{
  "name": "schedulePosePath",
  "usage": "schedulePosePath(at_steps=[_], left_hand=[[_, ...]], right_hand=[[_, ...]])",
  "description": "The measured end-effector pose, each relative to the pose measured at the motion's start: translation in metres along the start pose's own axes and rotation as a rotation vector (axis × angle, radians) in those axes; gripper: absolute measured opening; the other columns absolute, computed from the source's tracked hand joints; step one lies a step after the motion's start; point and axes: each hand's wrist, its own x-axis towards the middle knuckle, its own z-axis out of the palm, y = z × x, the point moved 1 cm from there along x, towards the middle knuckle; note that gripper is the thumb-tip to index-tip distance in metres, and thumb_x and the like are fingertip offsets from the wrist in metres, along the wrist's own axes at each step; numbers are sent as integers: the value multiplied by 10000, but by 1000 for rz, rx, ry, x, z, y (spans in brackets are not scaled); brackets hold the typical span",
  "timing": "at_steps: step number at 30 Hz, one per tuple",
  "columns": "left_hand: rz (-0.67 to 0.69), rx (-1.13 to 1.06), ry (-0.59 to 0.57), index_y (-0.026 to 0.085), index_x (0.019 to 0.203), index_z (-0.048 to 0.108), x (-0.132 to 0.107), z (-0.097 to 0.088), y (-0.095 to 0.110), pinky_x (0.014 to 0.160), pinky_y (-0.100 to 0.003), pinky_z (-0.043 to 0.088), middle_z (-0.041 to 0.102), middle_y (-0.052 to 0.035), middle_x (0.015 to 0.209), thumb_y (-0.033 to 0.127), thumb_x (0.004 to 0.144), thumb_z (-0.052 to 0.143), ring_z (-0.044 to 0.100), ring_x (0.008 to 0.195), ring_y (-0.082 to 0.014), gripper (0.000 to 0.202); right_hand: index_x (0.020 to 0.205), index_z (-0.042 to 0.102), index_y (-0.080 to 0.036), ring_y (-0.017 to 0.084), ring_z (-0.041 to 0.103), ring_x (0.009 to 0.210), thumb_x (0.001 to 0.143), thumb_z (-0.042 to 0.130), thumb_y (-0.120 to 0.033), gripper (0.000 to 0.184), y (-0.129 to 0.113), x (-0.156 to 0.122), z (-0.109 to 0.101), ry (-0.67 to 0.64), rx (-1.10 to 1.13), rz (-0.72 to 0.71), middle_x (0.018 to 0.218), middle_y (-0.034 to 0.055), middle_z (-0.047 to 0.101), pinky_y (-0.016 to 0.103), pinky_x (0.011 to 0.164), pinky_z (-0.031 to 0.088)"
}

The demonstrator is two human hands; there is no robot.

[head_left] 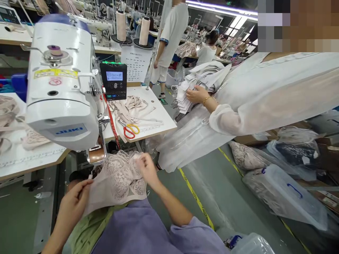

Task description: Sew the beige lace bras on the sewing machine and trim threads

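A beige lace bra (119, 180) lies across my lap, below the head of a white sewing machine (60, 91). My left hand (76, 199) pinches the edge of its smooth side band. At the far upper edge of the cups, my right hand (148, 169) is closed, with thumb and fingers pinched on the lace. A small pale piece sticks up by my left fingertips; I cannot make out what it is. Scissors (129, 130) with red and yellow handles rest on the machine table (153, 121), beside a heap of beige straps (129, 107).
A co-worker in white (254, 91) stands close on the right, one hand on a stack of pale cut pieces (196, 88). Behind the machine are a control panel (113, 81) and thread cones (144, 31). Plastic bins (286, 197) and bags stand on the floor at right.
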Motion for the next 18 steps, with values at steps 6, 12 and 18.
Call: schedulePosePath(at_steps=[6, 12, 18], left_hand=[[352, -10, -214, 247, 1050, 728, -11, 15, 56, 740, -278, 569, 771, -43, 1007, 556, 869, 612, 726, 890, -238, 376], [355, -26, -265, 250, 958, 722, -12, 17, 53, 643, -225, 523, 754, -7, 878, 488, 954, 530, 703, 762, -177, 306], [398, -3, -262, 219, 841, 669, -18, 13, 55, 481, -209, 398, 643, 7, 694, 440, 988, 503, 588, 575, -136, 312]], right_hand=[[1019, 644, -237, 138, 612, 824, 945, 569, -375, 174, -30, -46, 42, -639, -357, -143, 947, -5, 692, 249, 752, 420], [1155, 603, -241, 155, 625, 773, 942, 590, -417, 276, -45, -47, 38, -651, -528, -101, 900, -7, 686, 249, 704, 398], [1083, 682, -235, 142, 642, 858, 916, 655, -375, 219, -44, -37, 35, -742, -396, -68, 951, -1, 712, 226, 739, 417]])
